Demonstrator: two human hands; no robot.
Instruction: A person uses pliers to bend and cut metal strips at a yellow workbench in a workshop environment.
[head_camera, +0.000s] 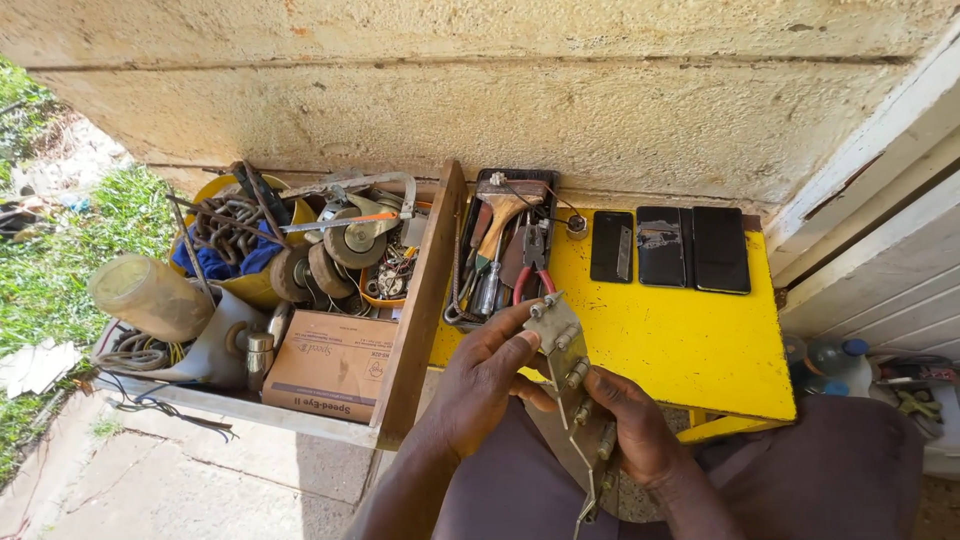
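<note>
Two hands grip one metal part (572, 385): the left hand (487, 378) pinches its top, the right hand (632, 425) wraps its bottom, near the yellow table (680, 340).

Before us stands a yellow table (690, 345) against a rough plastered wall (560, 110), and along its far edge we see three dark phones (668, 247) lying side by side, near a black tray (545, 185) holding red-handled pliers (533, 272) and a wooden-handled brush (497, 222). Left of the table we see a wooden crate (418, 310) crammed with a rusty chain (225, 222), a hacksaw (350, 195), grinding wheels (310, 272), a cardboard box (330, 362) and a cloudy plastic bottle (150, 297). Grass (60, 250) grows beyond the crate.
</note>
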